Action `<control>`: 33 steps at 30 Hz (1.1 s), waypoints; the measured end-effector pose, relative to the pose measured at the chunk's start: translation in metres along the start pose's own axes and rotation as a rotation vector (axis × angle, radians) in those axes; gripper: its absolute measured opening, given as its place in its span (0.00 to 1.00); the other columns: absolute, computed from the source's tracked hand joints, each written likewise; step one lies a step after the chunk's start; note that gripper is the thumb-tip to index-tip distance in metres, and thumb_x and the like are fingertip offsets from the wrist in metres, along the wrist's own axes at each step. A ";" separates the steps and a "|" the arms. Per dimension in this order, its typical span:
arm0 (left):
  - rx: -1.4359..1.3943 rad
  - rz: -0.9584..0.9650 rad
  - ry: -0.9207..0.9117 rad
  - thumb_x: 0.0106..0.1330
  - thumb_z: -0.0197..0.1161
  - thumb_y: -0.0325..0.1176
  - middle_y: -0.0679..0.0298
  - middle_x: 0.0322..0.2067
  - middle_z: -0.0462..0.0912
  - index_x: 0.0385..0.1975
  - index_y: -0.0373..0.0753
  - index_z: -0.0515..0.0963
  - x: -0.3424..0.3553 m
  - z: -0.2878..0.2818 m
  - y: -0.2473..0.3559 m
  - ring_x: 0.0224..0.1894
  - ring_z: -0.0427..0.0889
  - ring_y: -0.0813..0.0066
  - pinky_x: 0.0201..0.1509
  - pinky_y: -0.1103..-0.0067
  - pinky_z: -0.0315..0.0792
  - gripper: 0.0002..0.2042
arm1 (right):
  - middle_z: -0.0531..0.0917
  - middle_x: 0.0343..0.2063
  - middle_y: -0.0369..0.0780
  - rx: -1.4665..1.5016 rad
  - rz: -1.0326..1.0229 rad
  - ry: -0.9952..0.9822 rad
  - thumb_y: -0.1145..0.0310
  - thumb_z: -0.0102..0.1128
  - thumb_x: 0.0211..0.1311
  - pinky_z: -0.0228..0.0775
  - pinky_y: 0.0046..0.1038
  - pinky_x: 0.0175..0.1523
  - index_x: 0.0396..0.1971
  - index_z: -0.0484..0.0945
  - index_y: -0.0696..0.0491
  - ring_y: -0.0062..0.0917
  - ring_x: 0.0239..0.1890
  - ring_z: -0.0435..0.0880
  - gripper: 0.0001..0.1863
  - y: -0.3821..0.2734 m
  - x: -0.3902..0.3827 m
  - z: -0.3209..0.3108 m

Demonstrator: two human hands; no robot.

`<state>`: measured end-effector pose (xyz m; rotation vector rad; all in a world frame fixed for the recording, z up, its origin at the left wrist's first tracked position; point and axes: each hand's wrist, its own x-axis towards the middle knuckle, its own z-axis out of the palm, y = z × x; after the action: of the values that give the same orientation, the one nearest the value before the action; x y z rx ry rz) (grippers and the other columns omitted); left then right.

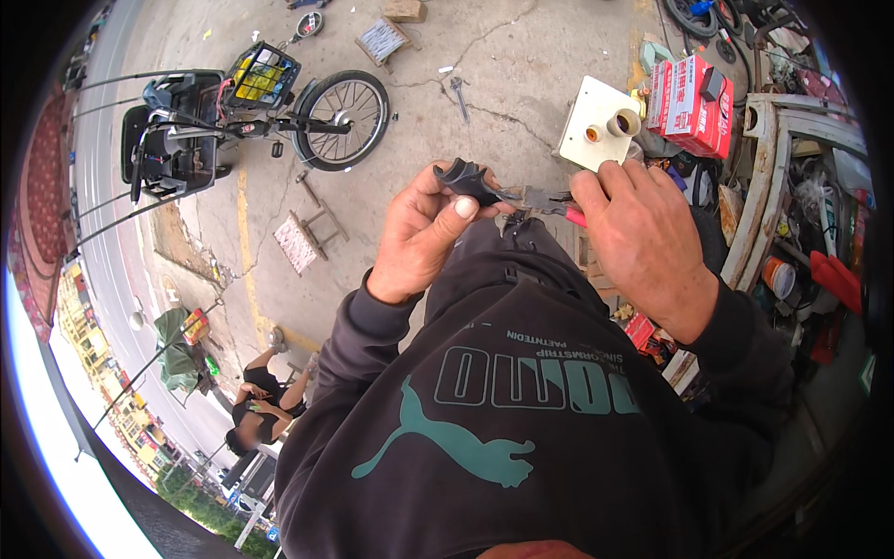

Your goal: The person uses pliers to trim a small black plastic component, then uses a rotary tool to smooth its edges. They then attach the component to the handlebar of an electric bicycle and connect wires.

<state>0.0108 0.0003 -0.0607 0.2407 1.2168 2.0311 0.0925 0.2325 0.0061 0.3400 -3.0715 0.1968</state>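
Observation:
Just ahead of my body, my left hand [421,228] pinches a curved black piece [466,181], plastic or rubber, between thumb and fingers. My right hand [643,238] is wrapped round a pair of pliers [542,198] with red handles. The jaws point left, toward the black piece and the left fingertips. Whether they grip a part of it I cannot tell. Most of the pliers' handles are hidden inside my right fist.
A cream stool [596,121] bearing tape rolls stands ahead right, beside red-and-white boxes [694,107]. A rusty metal frame [754,196] and clutter fill the right. An electric bike [270,121], small stools [298,242] and a seated person [265,401] are at left. A wrench-like tool [459,98] lies on the concrete.

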 end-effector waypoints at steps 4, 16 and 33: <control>0.014 -0.011 -0.018 0.74 0.56 0.29 0.55 0.50 0.78 0.55 0.30 0.70 0.001 0.003 0.000 0.52 0.82 0.62 0.60 0.69 0.74 0.14 | 0.74 0.23 0.37 -0.006 -0.008 0.009 0.66 0.59 0.59 0.66 0.31 0.33 0.29 0.72 0.51 0.29 0.29 0.77 0.06 0.006 -0.003 0.009; -0.041 -0.050 -0.030 0.74 0.56 0.29 0.56 0.53 0.76 0.56 0.30 0.69 0.001 0.009 -0.004 0.54 0.81 0.61 0.62 0.67 0.73 0.15 | 0.75 0.29 0.40 0.034 0.052 0.011 0.68 0.58 0.60 0.67 0.33 0.39 0.34 0.74 0.53 0.33 0.36 0.77 0.06 0.003 -0.006 0.005; -0.013 0.026 -0.033 0.72 0.60 0.30 0.52 0.56 0.73 0.55 0.33 0.71 -0.002 0.011 -0.012 0.53 0.80 0.61 0.61 0.62 0.74 0.15 | 0.74 0.25 0.38 -0.061 0.029 0.009 0.68 0.58 0.59 0.66 0.31 0.37 0.29 0.72 0.52 0.29 0.32 0.77 0.05 0.001 -0.013 0.002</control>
<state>0.0240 0.0101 -0.0644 0.2837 1.1860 2.0489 0.1045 0.2358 0.0031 0.2910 -3.0670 0.1045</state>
